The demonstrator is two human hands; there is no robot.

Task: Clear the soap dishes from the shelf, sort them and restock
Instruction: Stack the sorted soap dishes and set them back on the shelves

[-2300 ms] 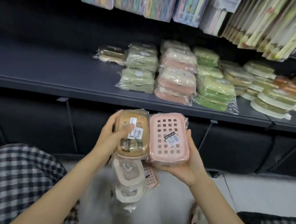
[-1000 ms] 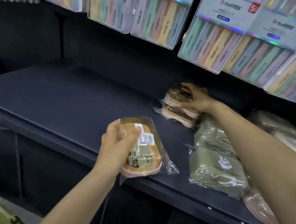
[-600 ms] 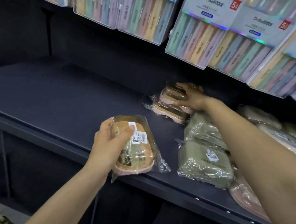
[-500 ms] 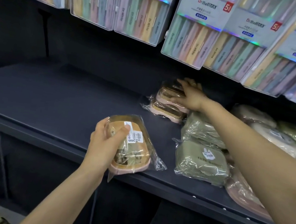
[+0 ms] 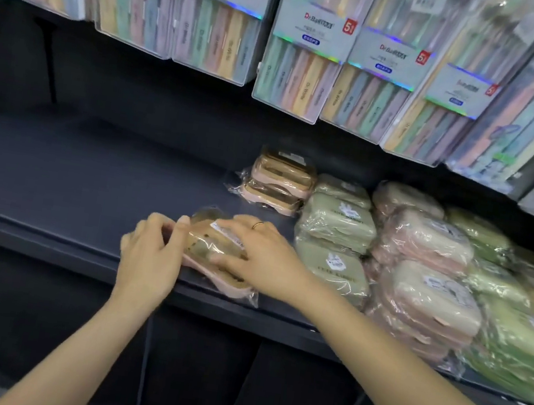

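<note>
The shelf (image 5: 65, 172) is a dark navy, flat and unpatterned, and the back wall behind it is the same deep shade. The wrapped soap dish (image 5: 213, 250) at the front edge is tan-brown on top with a pale pink base, under glossy clear film, and carries a white label with fine dark print. The stacked pair (image 5: 279, 183) further back shows the same brown over pink. Beside them sit sage-green dishes (image 5: 337, 223) with small white stickers, then soft pink ones (image 5: 425, 243), then brighter green ones (image 5: 514, 343). The hanging packs (image 5: 299, 68) above show vertical pastel stripes of mint, peach, yellow, blue and lilac, with iridescent bands and small red squares. A thin gold ring (image 5: 258, 225) shines on one finger.
</note>
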